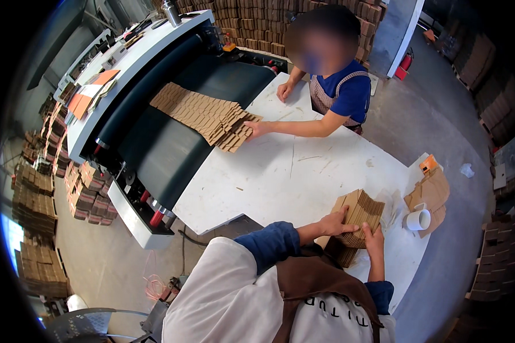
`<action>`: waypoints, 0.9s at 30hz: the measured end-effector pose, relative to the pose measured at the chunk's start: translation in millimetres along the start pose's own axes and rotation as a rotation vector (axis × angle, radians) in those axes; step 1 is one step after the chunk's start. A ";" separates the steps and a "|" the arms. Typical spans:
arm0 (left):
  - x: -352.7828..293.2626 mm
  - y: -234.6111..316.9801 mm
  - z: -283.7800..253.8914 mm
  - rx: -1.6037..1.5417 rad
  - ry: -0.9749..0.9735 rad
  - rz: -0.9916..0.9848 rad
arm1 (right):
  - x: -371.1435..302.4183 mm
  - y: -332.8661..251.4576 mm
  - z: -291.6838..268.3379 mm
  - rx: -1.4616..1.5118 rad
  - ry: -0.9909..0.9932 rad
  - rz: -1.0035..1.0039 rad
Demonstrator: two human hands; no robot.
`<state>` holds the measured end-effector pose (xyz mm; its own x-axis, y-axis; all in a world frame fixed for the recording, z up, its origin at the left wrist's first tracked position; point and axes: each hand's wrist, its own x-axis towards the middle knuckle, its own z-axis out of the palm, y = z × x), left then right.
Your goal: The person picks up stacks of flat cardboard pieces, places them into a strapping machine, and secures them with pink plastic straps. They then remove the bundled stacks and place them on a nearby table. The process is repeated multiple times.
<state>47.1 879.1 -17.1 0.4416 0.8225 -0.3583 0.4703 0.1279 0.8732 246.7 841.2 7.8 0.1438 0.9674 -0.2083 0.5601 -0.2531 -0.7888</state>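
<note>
A white mug [419, 220] sits at brown paper [431, 192]; a red extinguisher [405, 63] stands near a pale pillar [391, 35].

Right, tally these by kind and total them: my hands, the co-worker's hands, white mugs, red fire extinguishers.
Your left hand and right hand, both on the cardboard bundle: 2
Co-worker's near hand and far hand: 2
White mug: 1
Red fire extinguisher: 1
Total: 6

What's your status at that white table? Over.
Left fingers and right fingers holding brown cardboard stack. Stack between both hands. White mug apart, to the right; nothing visibly blocking.
</note>
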 end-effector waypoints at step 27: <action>7.7 -6.4 2.6 0.010 -0.010 0.004 | 8.0 19.8 4.5 0.068 0.007 -0.005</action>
<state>49.5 883.1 -26.3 0.4507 0.8177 -0.3581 0.4759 0.1193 0.8714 255.2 843.9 -12.1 0.1473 0.9686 -0.2004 0.5039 -0.2479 -0.8274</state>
